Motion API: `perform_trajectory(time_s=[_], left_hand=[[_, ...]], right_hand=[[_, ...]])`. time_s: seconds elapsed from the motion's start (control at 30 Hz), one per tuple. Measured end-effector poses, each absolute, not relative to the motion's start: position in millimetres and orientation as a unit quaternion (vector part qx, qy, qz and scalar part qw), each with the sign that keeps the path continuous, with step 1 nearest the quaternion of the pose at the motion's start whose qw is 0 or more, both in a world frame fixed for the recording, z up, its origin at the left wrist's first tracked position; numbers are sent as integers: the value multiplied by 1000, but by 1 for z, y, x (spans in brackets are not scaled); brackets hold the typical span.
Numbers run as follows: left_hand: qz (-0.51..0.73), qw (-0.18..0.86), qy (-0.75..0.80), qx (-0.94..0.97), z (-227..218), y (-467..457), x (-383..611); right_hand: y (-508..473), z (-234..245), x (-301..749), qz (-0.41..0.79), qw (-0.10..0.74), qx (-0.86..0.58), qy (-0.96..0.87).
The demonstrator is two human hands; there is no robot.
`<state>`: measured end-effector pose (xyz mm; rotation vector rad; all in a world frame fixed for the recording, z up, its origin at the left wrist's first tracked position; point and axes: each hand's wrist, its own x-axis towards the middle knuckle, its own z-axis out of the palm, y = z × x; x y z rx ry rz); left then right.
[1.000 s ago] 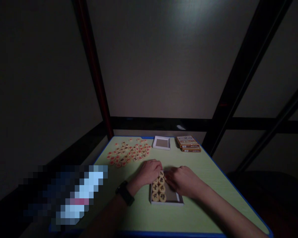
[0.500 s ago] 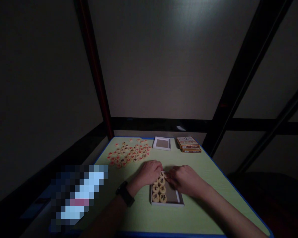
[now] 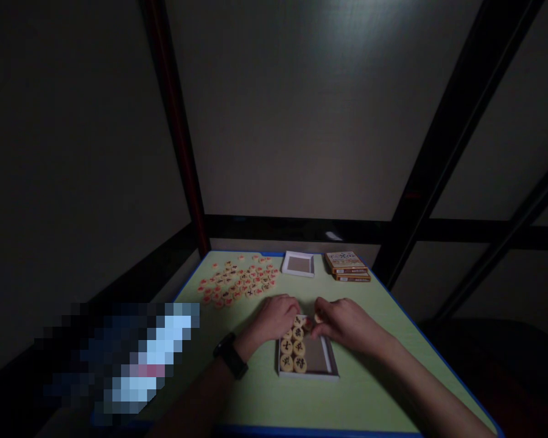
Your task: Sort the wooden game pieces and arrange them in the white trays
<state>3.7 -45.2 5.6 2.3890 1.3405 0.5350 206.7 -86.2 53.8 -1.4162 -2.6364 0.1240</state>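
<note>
Left hand (image 3: 276, 316): fingers curled, grip unclear.
Right hand (image 3: 347, 325): fingers narrow (hold uncertain).
Tray (image 3: 322, 363): just below both fingers.
Pieces (image 3: 293, 351): in tray, nearer left fingers.

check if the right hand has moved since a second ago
Yes. The right hand has shifted toward the far end of the white tray, uncovering more of its bare right half.
</note>
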Motion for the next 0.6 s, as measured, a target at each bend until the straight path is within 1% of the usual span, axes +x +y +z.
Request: perform_trajectory(time_s=[0.13,0.27,0.37,0.47,0.6], left_hand=[[188,174,471,844,2,-44,3],[183,171,476,843,3,-44,3],[180,168,476,845,4,-45,3],[177,161,471,849,3,-44,4],[181,157,466,852,2,-44,3]], right_hand=[[-79,42,205,41,93,-447,-889],[-74,30,202,71,117,-446,-884],[-73,30,202,111,143,-444,-878],[-75,33,203,143,148,-433,-878],[-77,36,203,136,148,-433,-879]])
